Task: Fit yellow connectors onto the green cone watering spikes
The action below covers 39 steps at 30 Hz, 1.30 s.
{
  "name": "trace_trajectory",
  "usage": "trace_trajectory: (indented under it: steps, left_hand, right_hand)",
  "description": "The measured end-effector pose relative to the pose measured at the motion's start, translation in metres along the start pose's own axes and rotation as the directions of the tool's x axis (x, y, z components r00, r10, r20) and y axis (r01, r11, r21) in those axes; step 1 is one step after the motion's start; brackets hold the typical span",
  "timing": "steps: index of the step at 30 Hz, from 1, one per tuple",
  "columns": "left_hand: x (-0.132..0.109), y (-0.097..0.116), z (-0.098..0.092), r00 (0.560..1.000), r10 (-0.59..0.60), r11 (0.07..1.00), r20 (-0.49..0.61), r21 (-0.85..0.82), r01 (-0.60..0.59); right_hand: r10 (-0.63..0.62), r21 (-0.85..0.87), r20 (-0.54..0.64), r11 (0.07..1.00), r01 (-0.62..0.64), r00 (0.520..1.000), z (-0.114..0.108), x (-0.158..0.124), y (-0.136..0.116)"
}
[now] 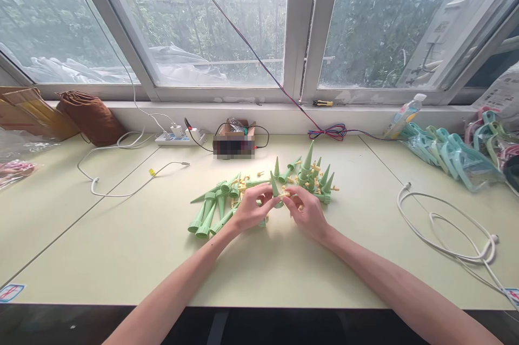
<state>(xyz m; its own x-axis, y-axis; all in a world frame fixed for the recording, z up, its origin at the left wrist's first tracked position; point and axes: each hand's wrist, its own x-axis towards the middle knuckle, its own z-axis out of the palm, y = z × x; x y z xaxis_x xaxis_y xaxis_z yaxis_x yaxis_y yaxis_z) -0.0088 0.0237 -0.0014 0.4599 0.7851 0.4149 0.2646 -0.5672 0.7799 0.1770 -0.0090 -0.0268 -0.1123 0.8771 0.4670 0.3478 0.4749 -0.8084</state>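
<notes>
My left hand (252, 209) is closed around the lower part of a green plant watering spike (274, 185), whose pointed end stands up. Fingers of my right hand (307, 211) pinch a small yellow valve (284, 191) against the side of that spike; how far it is seated I cannot tell. Left of my hands lies a loose heap of green spikes (207, 214), some with wide round collars. Beyond my right hand, several spikes with yellow valves fitted (307, 165) stand or lie in a cluster. Loose yellow valves (243, 181) lie between the two groups, partly hidden by my left hand.
At the back are a power strip (178, 139) and a small open box (243, 128). White cables (121, 193) cross the left side; another cable (446, 250) coils at right. Bagged clothes pegs (450, 153) and a bottle (405, 115) sit back right.
</notes>
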Motion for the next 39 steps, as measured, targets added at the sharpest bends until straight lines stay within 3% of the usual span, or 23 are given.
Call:
trace_trajectory:
  steps: [5,22,27,33,39]
  left_hand:
    - [0.002,0.005,-0.002,0.992,-0.12,0.976,0.049,-0.176,0.127]
    - [0.0,-0.009,-0.007,0.933,-0.292,0.869,0.211,-0.349,0.351]
    - [0.0,-0.009,-0.007,0.944,-0.266,0.893,0.195,-0.317,0.318]
    - [0.001,-0.002,-0.006,0.976,-0.163,0.967,0.141,-0.174,0.187]
    - [0.0,-0.002,-0.004,0.995,-0.046,0.998,0.086,-0.033,0.049]
  right_hand:
    - [-0.102,-0.062,0.028,0.993,0.104,0.994,-0.001,0.002,0.008]
    - [-0.146,-0.099,0.074,0.983,0.153,0.987,-0.003,0.002,0.011]
    - [-0.134,-0.075,0.085,0.987,0.141,0.987,-0.003,0.001,0.012]
    - [-0.111,-0.061,0.067,0.992,0.115,0.992,-0.002,0.0,0.014]
    - [0.024,0.05,0.08,0.998,-0.028,0.996,-0.002,0.0,0.007]
